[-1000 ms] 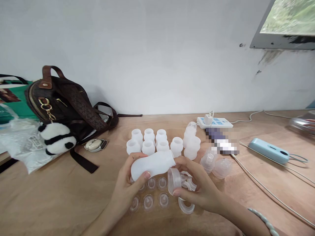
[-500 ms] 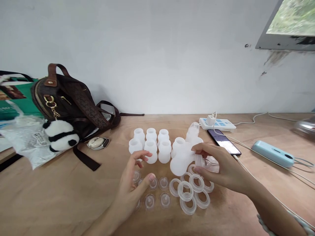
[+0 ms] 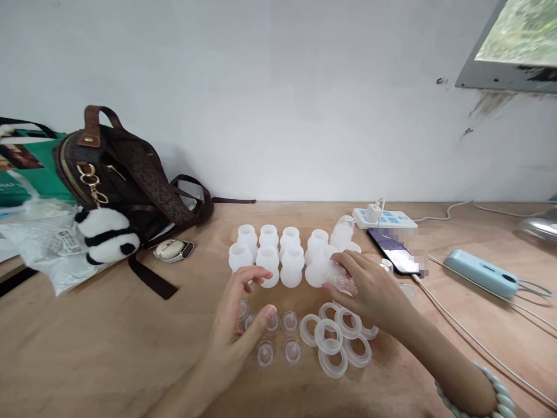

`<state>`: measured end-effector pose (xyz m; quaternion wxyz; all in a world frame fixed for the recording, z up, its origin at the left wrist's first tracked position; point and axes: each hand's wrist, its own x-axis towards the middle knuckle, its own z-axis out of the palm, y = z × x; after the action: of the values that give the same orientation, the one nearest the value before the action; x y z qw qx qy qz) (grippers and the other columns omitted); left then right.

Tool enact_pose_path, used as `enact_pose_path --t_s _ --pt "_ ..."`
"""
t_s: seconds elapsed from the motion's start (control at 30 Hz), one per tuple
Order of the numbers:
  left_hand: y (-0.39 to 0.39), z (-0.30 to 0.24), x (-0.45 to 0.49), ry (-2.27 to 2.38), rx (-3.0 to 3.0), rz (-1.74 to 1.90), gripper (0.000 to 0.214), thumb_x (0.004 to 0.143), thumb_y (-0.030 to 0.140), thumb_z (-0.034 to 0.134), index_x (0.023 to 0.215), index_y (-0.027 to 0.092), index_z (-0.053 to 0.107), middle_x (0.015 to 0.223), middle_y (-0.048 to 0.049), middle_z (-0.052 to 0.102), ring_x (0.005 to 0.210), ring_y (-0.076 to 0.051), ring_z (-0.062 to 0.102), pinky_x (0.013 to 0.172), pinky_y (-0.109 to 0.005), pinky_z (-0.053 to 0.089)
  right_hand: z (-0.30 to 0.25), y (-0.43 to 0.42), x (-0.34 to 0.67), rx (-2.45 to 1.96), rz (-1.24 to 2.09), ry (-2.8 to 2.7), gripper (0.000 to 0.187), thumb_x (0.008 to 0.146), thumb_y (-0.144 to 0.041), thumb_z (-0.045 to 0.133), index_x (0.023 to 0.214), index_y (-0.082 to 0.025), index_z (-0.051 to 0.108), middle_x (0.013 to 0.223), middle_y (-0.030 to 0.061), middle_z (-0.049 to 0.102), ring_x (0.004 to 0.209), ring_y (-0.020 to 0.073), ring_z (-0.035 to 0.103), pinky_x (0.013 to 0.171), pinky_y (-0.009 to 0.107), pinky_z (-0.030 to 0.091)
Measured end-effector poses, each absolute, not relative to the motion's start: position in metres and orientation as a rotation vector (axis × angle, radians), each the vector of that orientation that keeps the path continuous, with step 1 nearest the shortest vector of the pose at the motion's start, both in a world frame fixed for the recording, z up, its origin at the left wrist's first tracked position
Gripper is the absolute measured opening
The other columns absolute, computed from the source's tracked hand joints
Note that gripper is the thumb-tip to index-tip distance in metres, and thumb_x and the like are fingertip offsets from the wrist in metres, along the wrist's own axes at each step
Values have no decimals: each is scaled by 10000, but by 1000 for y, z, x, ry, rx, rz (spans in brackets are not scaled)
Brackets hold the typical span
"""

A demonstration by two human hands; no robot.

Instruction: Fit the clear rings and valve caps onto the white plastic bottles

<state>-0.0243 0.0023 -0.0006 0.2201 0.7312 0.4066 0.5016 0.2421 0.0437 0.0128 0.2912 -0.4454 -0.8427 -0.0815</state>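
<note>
My right hand grips the clear domed cap of a white baby bottle, whose body lies tilted among the other bottles. Part of that bottle blends into the white ones behind it. My left hand hovers with fingers apart, holding nothing, in front of two rows of white bottle bodies. Several clear silicone nipples lie beneath and beside it on the table. Below my right hand is a loose pile of translucent collar rings. A capped bottle stands at the back right.
A phone on a cable lies right of the bottles, near a power strip. Further right is a light-blue device. A clear cap rests by the cable. On the left are a backpack, panda plush and computer mouse.
My right hand has moved left and slightly up with the bottle, its cap now close to the standing bottles. Small clear parts near the phone have come into view. My left hand has barely moved.
</note>
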Motion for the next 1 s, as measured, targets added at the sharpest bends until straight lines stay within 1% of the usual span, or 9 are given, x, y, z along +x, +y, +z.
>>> enact_pose_path --t_s 0.2,0.33,0.5,0.57,0.67,0.77,0.83,0.9,1.0 --pt "1 -2 -25 1111 2042 1366 285 998 284 535 1279 325 515 1174 -19 600 1074 -214 536 917 -330 407 6 49 237 -1187 -353 -2269 242 980 -353 489 1111 -164 563 894 117 669 770 275 668 592 368 522" --pt "2 -6 -24 1114 2033 1387 288 1002 303 537 1289 331 522 1197 -24 608 1093 -226 542 931 -335 411 9 45 236 -1189 -317 -2236 314 1011 -411 469 1204 -168 520 946 125 676 811 277 684 618 370 546" --pt "0 -5 -22 1104 2009 1385 258 991 268 561 1242 328 562 1147 -12 624 1051 -207 547 920 -303 415 13 34 230 -1033 -107 -2113 274 999 -479 541 1052 -215 490 894 79 671 723 209 664 602 319 557" --pt "-2 -1 -21 1076 1989 1329 212 985 234 567 1177 319 600 1115 -3 637 1038 -196 553 904 -284 417 11 28 223 -890 -57 -2089 243 993 -448 579 1026 -223 492 945 86 684 769 197 684 607 294 571" --pt "-5 4 -17 997 1906 1230 152 988 224 567 1097 286 652 1041 -2 655 978 -184 570 861 -266 426 6 20 212 -686 -66 -2060 208 1003 -372 592 1101 -201 527 1051 126 706 920 213 721 680 297 612" --pt "-5 8 -13 882 1721 1098 167 1000 303 559 1034 241 710 929 -16 648 876 -183 583 802 -271 441 2 12 203 -575 -105 -2073 218 1024 -315 562 1179 -162 558 1074 148 730 948 220 731 749 335 634" --pt "-4 9 -10 798 1561 1017 238 981 390 589 963 218 753 871 -19 637 830 -184 578 786 -277 447 1 7 200 -524 -140 -2104 184 1031 -268 550 1156 -139 587 1070 160 743 923 213 735 724 326 634" --pt "-3 9 -7 742 1406 943 301 926 475 658 898 202 783 812 -18 630 783 -178 563 759 -275 447 3 2 200 -499 -195 -2129 149 1032 -227 545 1115 -127 616 1083 171 749 913 208 736 699 316 632" --pt "-4 9 -4 759 1188 834 391 823 562 747 866 178 804 728 -15 626 677 -146 516 648 -245 401 9 -3 202 -489 -277 -2164 151 1035 -163 505 1075 -124 645 1096 170 753 949 208 729 720 319 633"
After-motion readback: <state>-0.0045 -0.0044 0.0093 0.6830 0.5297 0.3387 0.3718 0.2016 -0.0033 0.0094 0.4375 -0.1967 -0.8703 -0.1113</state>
